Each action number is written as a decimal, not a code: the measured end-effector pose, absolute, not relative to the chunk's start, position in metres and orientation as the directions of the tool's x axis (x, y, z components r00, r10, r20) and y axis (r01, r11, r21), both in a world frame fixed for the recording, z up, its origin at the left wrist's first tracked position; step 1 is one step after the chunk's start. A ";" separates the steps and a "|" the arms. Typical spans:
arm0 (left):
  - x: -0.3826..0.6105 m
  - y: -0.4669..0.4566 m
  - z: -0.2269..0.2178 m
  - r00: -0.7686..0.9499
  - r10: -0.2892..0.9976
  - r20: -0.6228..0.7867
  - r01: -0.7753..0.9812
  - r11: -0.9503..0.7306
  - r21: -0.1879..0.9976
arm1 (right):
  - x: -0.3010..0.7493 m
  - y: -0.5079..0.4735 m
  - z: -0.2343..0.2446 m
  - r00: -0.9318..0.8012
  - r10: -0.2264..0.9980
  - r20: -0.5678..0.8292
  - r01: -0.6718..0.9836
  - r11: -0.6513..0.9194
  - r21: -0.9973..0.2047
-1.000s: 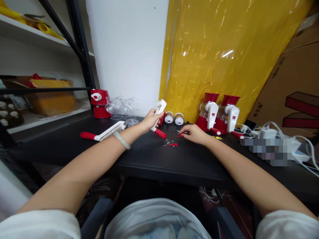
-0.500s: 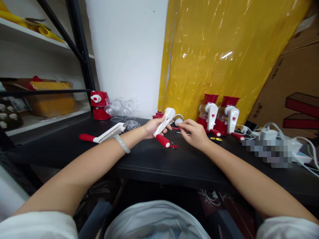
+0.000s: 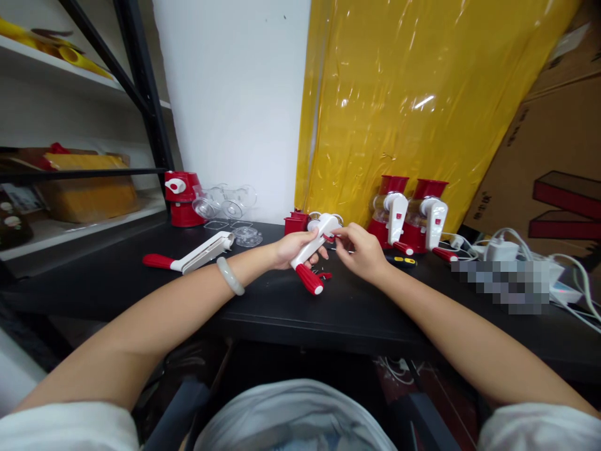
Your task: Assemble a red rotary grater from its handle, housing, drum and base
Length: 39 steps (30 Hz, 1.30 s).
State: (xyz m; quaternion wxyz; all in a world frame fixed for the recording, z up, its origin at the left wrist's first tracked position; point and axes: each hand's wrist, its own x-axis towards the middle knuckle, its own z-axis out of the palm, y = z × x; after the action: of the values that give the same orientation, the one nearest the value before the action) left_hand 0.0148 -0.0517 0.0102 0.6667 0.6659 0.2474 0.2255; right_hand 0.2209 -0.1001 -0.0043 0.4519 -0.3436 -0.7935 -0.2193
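My left hand (image 3: 297,248) is closed around a white crank handle (image 3: 310,245) with a ribbed red grip that points down toward me. Against the upper part of this handle, my right hand (image 3: 362,250) pinches a small red plastic part (image 3: 330,238), partly hidden by the fingertips. Below the hands lie small red pieces (image 3: 323,275) and tiny bits on the black table (image 3: 282,307). Left of my left forearm rests a second crank handle (image 3: 201,254), its hollow side showing. A red plastic piece (image 3: 295,223) and round metal-rimmed parts stand just behind the hands.
Two red-and-white rotary graters (image 3: 394,207) stand at the back right, near a yellow-and-black screwdriver (image 3: 401,260). White cables and a power strip (image 3: 563,294) lie far right. Clear plastic parts (image 3: 230,203) and a red grater base (image 3: 183,200) are at the back left, beside shelving.
My right hand has brought the small red part up to the crank handle. The handle has tilted slightly in my left hand. The whole view has shifted a little.
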 end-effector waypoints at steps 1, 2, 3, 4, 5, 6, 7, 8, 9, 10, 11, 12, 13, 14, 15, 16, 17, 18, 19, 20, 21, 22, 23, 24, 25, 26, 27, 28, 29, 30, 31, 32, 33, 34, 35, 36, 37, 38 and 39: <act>0.015 -0.052 0.010 0.780 0.624 -0.040 0.039 0.015 0.999 | 0.220 -0.101 -0.004 -0.356 0.351 0.866 0.744 0.668 0.035; 0.016 -0.052 0.010 0.785 0.618 -0.045 0.045 0.016 0.999 | 0.220 -0.101 -0.004 -0.362 0.354 0.862 0.743 0.669 0.037; 0.016 -0.053 0.009 0.788 0.614 -0.043 0.044 0.013 0.999 | 0.220 -0.101 -0.005 -0.366 0.357 0.859 0.743 0.668 0.039; 0.017 -0.054 0.009 0.791 0.611 -0.034 0.037 0.008 0.999 | 0.219 -0.101 -0.005 -0.372 0.360 0.856 0.744 0.667 0.043; 0.018 -0.055 0.009 0.791 0.611 -0.018 0.022 0.002 1.000 | 0.219 -0.101 -0.006 -0.378 0.362 0.852 0.744 0.666 0.047; 0.019 -0.057 0.009 0.791 0.611 -0.002 0.005 -0.003 1.000 | 0.218 -0.101 -0.006 -0.385 0.365 0.848 0.744 0.666 0.051; 0.020 -0.060 0.009 0.792 0.610 0.008 -0.007 -0.004 1.000 | 0.218 -0.101 -0.007 -0.390 0.370 0.843 0.744 0.666 0.052; 0.021 -0.063 0.010 0.793 0.609 0.014 -0.016 -0.003 1.000 | 0.217 -0.101 -0.007 -0.394 0.374 0.840 0.743 0.667 0.051; 0.022 -0.066 0.011 0.793 0.609 0.013 -0.019 0.003 1.000 | 0.217 -0.102 -0.008 -0.397 0.377 0.837 0.741 0.670 0.050; 0.022 -0.068 0.012 0.793 0.609 0.007 -0.016 0.010 1.000 | 0.217 -0.102 -0.008 -0.404 0.379 0.833 0.735 0.676 0.049; 0.023 -0.071 0.013 0.792 0.611 -0.005 -0.007 0.017 1.000 | 0.217 -0.102 -0.008 -0.412 0.377 0.830 0.728 0.684 0.051; 0.023 -0.072 0.014 0.789 0.614 -0.019 0.004 0.025 1.000 | 0.217 -0.102 -0.008 -0.420 0.372 0.827 0.719 0.693 0.054; 0.023 -0.073 0.015 0.786 0.618 -0.029 0.014 0.030 0.999 | 0.217 -0.103 -0.008 -0.427 0.368 0.826 0.711 0.701 0.055; 0.022 -0.073 0.015 0.783 0.620 -0.038 0.022 0.033 0.999 | 0.217 -0.103 -0.008 -0.434 0.366 0.823 0.703 0.709 0.055; 0.022 -0.073 0.015 0.783 0.621 -0.041 0.025 0.033 0.999 | 0.217 -0.103 -0.008 -0.440 0.369 0.819 0.697 0.715 0.052; 0.022 -0.072 0.015 0.783 0.622 -0.036 0.022 0.030 0.999 | 0.217 -0.103 -0.008 -0.445 0.374 0.814 0.692 0.720 0.048; 0.022 -0.072 0.015 0.784 0.621 -0.029 0.016 0.027 1.000 | 0.217 -0.103 -0.009 -0.452 0.381 0.807 0.689 0.724 0.044; 0.022 -0.071 0.015 0.784 0.620 -0.021 0.008 0.023 1.000 | 0.217 -0.103 -0.010 -0.460 0.390 0.798 0.685 0.727 0.039; 0.022 -0.071 0.014 0.784 0.621 -0.014 0.002 0.020 1.000 | 0.217 -0.102 -0.011 -0.464 0.399 0.791 0.682 0.730 0.032; 0.022 -0.071 0.014 0.782 0.623 -0.011 -0.001 0.018 1.000 | 0.217 -0.102 -0.012 -0.463 0.408 0.787 0.680 0.733 0.020; 0.022 -0.071 0.014 0.779 0.627 -0.012 0.001 0.018 1.000 | 0.218 -0.101 -0.013 -0.457 0.418 0.785 0.679 0.734 0.004; 0.022 -0.072 0.014 0.776 0.631 -0.017 0.006 0.019 1.000 | 0.218 -0.101 -0.013 -0.449 0.427 0.785 0.675 0.737 -0.015; 0.022 -0.072 0.014 0.773 0.634 -0.020 0.010 0.019 1.000 | 0.218 -0.101 -0.014 -0.442 0.435 0.784 0.670 0.741 -0.034; 0.022 -0.072 0.015 0.771 0.637 -0.022 0.013 0.019 1.000 | 0.218 -0.101 -0.014 -0.439 0.441 0.783 0.664 0.746 -0.048; 0.022 -0.073 0.015 0.771 0.636 -0.024 0.016 0.018 1.000 | 0.219 -0.101 -0.014 -0.439 0.446 0.780 0.658 0.750 -0.058; 0.021 -0.073 0.015 0.773 0.634 -0.025 0.018 0.016 1.000 | 0.219 -0.101 -0.014 -0.442 0.449 0.776 0.654 0.754 -0.064; 0.021 -0.072 0.015 0.776 0.630 -0.026 0.022 0.015 1.000 | 0.219 -0.101 -0.014 -0.444 0.451 0.774 0.652 0.755 -0.066; 0.021 -0.072 0.015 0.781 0.624 -0.030 0.027 0.014 1.000 | 0.219 -0.101 -0.014 -0.445 0.452 0.773 0.652 0.755 -0.066; 0.021 -0.071 0.015 0.786 0.618 -0.034 0.033 0.013 0.999 | 0.219 -0.101 -0.014 -0.444 0.452 0.773 0.654 0.754 -0.066; 0.020 -0.070 0.015 0.788 0.614 -0.037 0.036 0.014 0.999 | 0.219 -0.100 -0.014 -0.445 0.453 0.772 0.655 0.753 -0.065; 0.020 -0.069 0.015 0.788 0.614 -0.037 0.037 0.013 0.999 | 0.219 -0.100 -0.014 -0.446 0.455 0.770 0.656 0.752 -0.065; 0.020 -0.068 0.015 0.786 0.617 -0.036 0.036 0.012 0.999 | 0.219 -0.100 -0.014 -0.450 0.459 0.766 0.656 0.752 -0.065; 0.019 -0.068 0.014 0.784 0.620 -0.034 0.036 0.009 0.999 | 0.219 -0.100 -0.014 -0.453 0.464 0.761 0.657 0.751 -0.067; 0.019 -0.067 0.014 0.783 0.621 -0.032 0.037 0.005 0.999 | 0.219 -0.099 -0.014 -0.456 0.469 0.756 0.658 0.750 -0.068; 0.018 -0.067 0.014 0.785 0.619 -0.030 0.040 -0.001 0.999 | 0.219 -0.099 -0.014 -0.458 0.473 0.753 0.659 0.749 -0.069; 0.018 -0.066 0.013 0.788 0.615 -0.029 0.043 -0.009 0.999 | 0.219 -0.100 -0.014 -0.459 0.475 0.750 0.659 0.748 -0.071; 0.017 -0.066 0.013 0.794 0.607 -0.026 0.048 -0.019 0.999 | 0.219 -0.100 -0.014 -0.460 0.477 0.749 0.659 0.748 -0.072; 0.017 -0.065 0.013 0.802 0.597 -0.024 0.052 -0.029 0.998 | 0.219 -0.100 -0.013 -0.460 0.478 0.748 0.658 0.749 -0.074; 0.016 -0.065 0.012 0.811 0.585 -0.022 0.055 -0.039 0.998 | 0.219 -0.100 -0.013 -0.459 0.478 0.749 0.657 0.750 -0.076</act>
State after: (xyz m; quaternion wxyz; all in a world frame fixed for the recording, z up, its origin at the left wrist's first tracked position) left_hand 0.0165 -0.0649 0.0121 0.6535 0.6915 0.2315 0.2027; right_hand 0.2194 -0.0997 -0.0128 0.3978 -0.3351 -0.8466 -0.1128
